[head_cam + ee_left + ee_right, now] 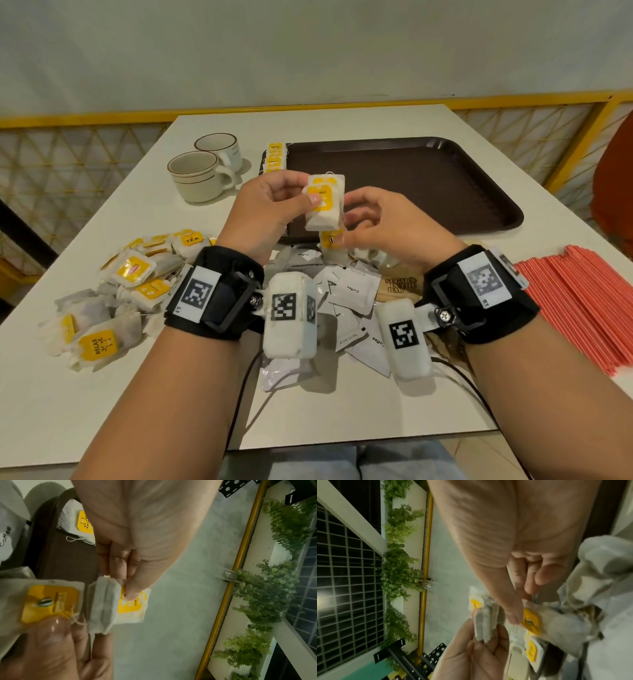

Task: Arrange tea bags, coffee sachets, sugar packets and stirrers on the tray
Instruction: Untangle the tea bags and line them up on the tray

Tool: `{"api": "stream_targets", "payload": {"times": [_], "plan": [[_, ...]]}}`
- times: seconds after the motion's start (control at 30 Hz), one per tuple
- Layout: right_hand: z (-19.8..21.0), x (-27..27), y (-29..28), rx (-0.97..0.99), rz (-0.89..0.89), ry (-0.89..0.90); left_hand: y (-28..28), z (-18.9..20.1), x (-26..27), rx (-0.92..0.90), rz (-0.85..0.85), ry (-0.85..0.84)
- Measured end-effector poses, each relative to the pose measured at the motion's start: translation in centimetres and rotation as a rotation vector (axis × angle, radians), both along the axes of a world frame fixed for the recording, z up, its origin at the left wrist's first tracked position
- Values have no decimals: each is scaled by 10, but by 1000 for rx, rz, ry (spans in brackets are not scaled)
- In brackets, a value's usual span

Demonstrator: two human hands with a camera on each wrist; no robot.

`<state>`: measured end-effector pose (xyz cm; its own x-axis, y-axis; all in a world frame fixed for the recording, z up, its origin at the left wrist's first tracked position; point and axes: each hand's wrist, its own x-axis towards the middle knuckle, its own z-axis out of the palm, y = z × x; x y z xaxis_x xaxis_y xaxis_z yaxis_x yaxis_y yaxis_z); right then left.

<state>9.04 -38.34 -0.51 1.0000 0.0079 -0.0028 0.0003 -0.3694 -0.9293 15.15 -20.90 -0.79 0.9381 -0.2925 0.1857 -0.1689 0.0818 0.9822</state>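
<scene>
The left hand pinches a small stack of tea bags above the near left edge of the brown tray, while the right hand pinches one more tea bag just below, probably to add it and keep the stack neat.

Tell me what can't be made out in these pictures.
- Number of tea bags in the left hand stack: head view, bags overlap.
- Sugar packet pile: head view, right wrist covers most.
- Stirrers: head view, cut by right edge.
- Tag print on the right hand bag: right wrist view, blurred.
</scene>
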Motion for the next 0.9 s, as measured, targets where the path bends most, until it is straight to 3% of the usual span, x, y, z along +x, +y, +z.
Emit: {"api": "stream_targets", "payload": {"times": [0.17,0.3,0.4,0.53,0.7,0.8,0.9], "plan": [[1,1,-3,29,-52,-32,5,3,4,-66,79,-3],[10,-3,-10,335,22,6,14,-1,14,10,206,-62],[12,-4,-6,482,69,-51,8,-2,7,105,91,-95],[5,0,2,382,-33,-151,-1,1,-5,115,-46,-90],[4,2,5,410,-119,-84,-5,6,-13,26,-70,10],[10,4,3,406,-101,-21,-2,4,-11,132,-83,-69],[19,5,-6,170,-78,33,3,2,-4,146,-3,-44]]}}
